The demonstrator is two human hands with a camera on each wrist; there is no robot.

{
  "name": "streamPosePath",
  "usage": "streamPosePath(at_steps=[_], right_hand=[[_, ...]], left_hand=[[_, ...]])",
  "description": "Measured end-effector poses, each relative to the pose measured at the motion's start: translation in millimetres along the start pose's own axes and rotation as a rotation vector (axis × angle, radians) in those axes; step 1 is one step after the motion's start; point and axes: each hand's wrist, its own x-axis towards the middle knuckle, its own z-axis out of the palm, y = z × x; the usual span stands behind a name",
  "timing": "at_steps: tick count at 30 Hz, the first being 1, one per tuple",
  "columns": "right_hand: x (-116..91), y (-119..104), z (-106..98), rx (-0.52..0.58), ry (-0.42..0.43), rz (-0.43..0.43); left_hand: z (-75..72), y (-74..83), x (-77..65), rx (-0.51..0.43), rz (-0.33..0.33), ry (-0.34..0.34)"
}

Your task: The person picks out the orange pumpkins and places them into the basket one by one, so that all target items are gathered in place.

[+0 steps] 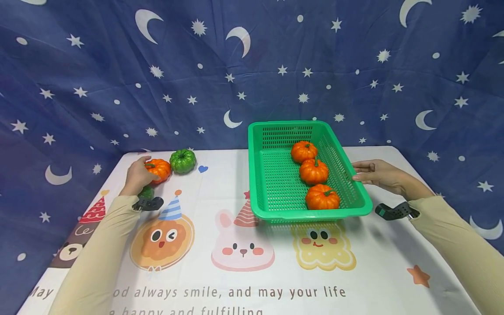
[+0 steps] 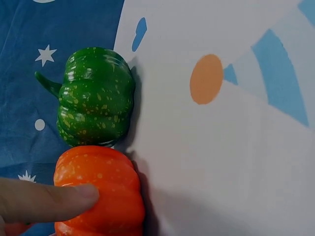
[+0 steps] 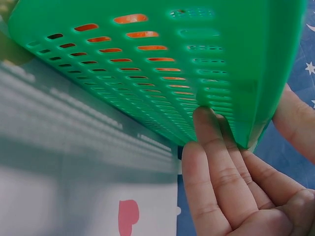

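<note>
My left hand (image 1: 138, 176) grips a small orange pumpkin (image 1: 160, 170) at the back left of the table, a fingertip lying across its ribbed side in the left wrist view. Right beside that pumpkin sits a green pumpkin (image 1: 183, 161), speckled yellow in the left wrist view (image 2: 96, 96). Another dark green one (image 1: 147, 192) is partly hidden under my left wrist. My right hand (image 1: 379, 176) holds the right rim of a green plastic basket (image 1: 252, 175), thumb at the rim and fingers against the slotted outer wall (image 3: 162, 83). Three orange pumpkins (image 1: 313, 171) lie along the basket's right side.
A white tablecloth (image 1: 189, 249) with cartoon prints and lettering covers the table. Behind it hangs a dark blue cloth (image 1: 267, 52) with moons and stars. Each wrist wears a black strap (image 1: 148, 204).
</note>
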Motion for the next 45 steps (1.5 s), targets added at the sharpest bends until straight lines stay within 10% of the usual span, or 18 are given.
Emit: streamPosePath(at_steps=[14,29,45], right_hand=[[-0.1,-0.6,1.4,0.002,0.003,-0.004],[-0.2,-1.0,2.2,0.001,-0.001,0.000],[0.6,-2.2,1.1,-0.016,0.006,0.011]], left_hand=[[-0.2,-4.9,2.6,-0.002,-0.052,-0.018],[-5.3,-1.6,-2.5,0.055,0.039,-0.171],[0.4,3.0,-4.6,0.129,0.089,-0.167]])
